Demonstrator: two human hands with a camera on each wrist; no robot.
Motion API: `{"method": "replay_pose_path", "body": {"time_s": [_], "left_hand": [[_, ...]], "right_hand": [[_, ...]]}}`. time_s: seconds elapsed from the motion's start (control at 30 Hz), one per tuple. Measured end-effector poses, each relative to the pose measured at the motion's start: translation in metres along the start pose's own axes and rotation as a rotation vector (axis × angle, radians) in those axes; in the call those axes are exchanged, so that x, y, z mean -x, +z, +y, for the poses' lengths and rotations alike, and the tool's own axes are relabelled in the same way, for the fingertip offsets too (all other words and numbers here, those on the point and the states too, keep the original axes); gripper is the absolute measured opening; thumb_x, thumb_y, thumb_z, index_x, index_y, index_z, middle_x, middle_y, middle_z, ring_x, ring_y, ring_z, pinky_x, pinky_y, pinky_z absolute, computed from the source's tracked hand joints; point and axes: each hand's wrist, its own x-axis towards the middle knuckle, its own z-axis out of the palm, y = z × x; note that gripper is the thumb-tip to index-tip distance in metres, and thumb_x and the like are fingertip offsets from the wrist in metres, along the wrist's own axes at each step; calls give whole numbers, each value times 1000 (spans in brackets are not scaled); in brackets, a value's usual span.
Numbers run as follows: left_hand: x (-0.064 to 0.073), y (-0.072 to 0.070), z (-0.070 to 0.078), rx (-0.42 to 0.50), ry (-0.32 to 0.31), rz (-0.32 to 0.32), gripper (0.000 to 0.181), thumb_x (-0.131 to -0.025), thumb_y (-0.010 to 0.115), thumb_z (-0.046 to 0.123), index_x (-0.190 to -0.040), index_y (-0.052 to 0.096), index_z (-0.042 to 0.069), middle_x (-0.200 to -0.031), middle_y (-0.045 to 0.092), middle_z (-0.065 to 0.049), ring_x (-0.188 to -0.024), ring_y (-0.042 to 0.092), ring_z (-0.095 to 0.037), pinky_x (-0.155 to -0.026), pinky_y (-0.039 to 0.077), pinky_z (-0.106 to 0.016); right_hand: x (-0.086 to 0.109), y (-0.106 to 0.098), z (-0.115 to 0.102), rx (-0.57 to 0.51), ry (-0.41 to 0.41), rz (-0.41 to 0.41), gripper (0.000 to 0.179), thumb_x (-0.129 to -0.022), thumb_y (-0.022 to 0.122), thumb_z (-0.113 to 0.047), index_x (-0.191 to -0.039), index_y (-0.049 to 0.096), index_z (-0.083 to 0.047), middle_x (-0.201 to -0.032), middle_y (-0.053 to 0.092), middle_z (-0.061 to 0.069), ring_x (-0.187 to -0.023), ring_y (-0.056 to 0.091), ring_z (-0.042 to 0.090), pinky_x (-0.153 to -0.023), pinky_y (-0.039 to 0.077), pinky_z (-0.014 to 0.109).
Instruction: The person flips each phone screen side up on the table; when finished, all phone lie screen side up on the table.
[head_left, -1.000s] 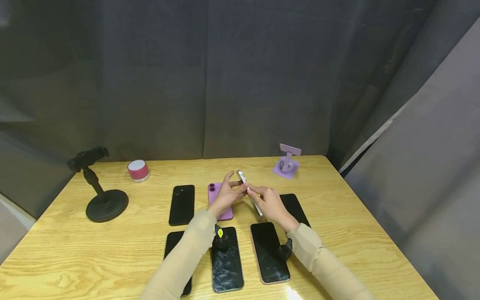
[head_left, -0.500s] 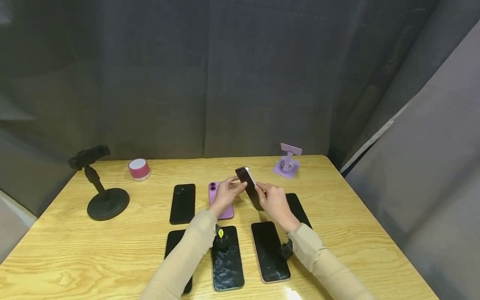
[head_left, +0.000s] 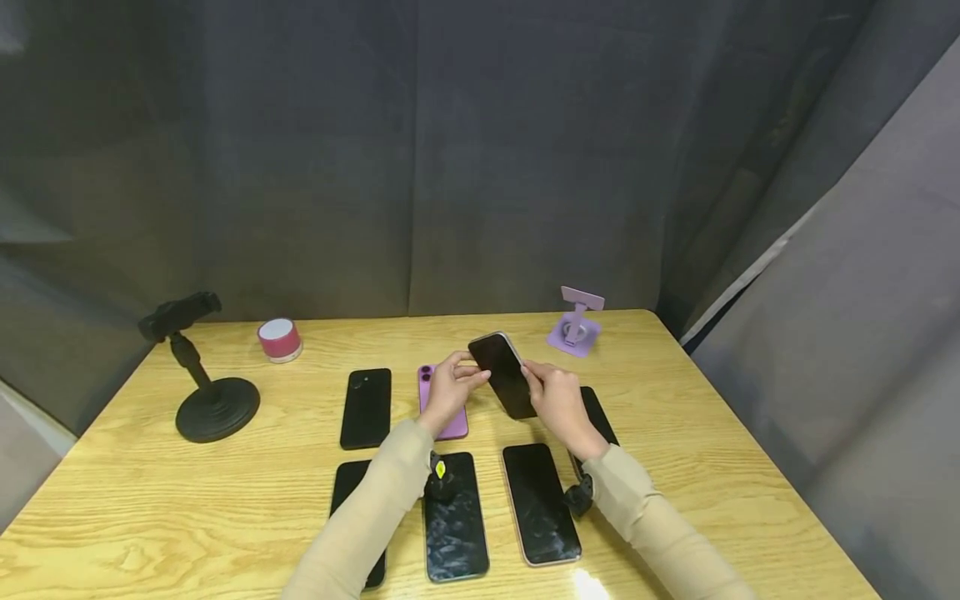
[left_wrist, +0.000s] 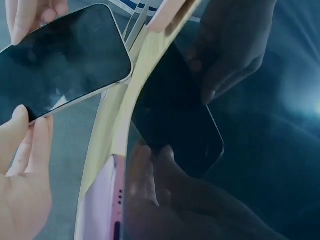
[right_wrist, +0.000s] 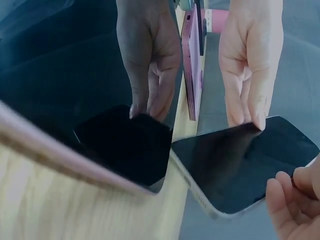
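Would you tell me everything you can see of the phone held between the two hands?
The phone has rounded corners, a dark, glossy, apparently unlit screen and a pale, metallic-looking frame with small openings along one end. It is tilted over the wooden table, screen toward the head camera; whether its lower end touches down is unclear. The left hand pinches one long edge and the right hand the opposite one. Its back is hidden.

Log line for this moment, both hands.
left hand: pinches held phone by one edge | right hand: pinches opposite edge | held phone: tilted, screen dark | purple phone: flat
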Motion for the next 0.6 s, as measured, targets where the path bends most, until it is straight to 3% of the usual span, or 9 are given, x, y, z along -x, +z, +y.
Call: {"method": "replay_pose_path", "body": {"time_s": [0.2,0.33,0.6], "left_hand": [[0,0,-1,9,-5,23,31,-84,73,8,-108,64,-8,-100,70,-24,-86,70,-25,-78,58,-35],[0,1,-1,16,-8,16,29,-84,73,6,-107,65,-9,-97,70,-25,-81,71,-24,-79,58,-41],[0,2,-1,-58,-22,7,31,-85,71,4,-112,66,-8,-103,69,-25,-92,70,-30,-79,58,-32]], "right_hand": [[0,2,12,-149,137,-75,24,-96,58,-9,-112,68,6,-73,69,13,-57,64,16,-50,51,21],[1,6,20,-223,211,-135,26,-96,57,-8,-115,65,8,-69,68,13,-56,65,21,-49,51,20],[-5,9,23,-226,319,-215,30,-97,54,-7,-121,61,8,-73,68,14,-58,62,15,-49,50,22]]}}
